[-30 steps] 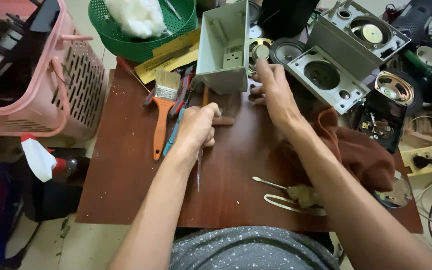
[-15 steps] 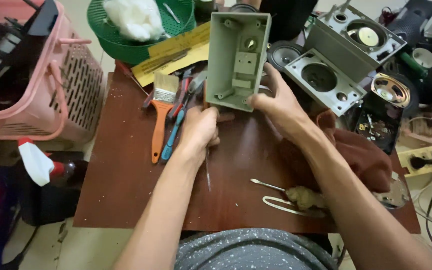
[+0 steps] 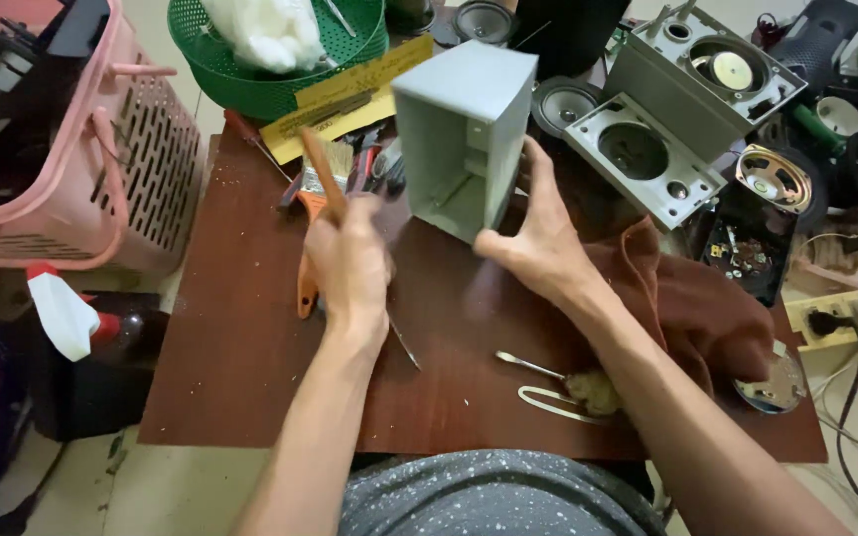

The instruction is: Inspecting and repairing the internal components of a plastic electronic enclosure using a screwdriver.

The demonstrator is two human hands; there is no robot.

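My right hand (image 3: 540, 241) grips the lower edge of a grey plastic box housing (image 3: 464, 129) and holds it tilted up on the brown table (image 3: 240, 367), its open side turned toward me. My left hand (image 3: 350, 266) is shut on a thin tool: a brown handle (image 3: 318, 167) sticks up from the fist and a metal shaft (image 3: 405, 347) points back toward me. The hand is blurred. Under it lies an orange-handled paintbrush (image 3: 304, 290) beside red-handled pliers (image 3: 367, 167).
A pink basket (image 3: 111, 149) stands at the left, with a green basket (image 3: 240, 79) of white wadding and a yellow ruler (image 3: 335, 99) behind. Grey speaker panels (image 3: 647, 159), loose speaker cones (image 3: 773, 179), a brown cloth (image 3: 692, 303) and a power strip (image 3: 841, 316) crowd the right. Tweezers (image 3: 548, 402) lie near me.
My right hand has lifted and turned the grey housing, so its open side now faces me. My left hand has swung its tool up over the paintbrush.
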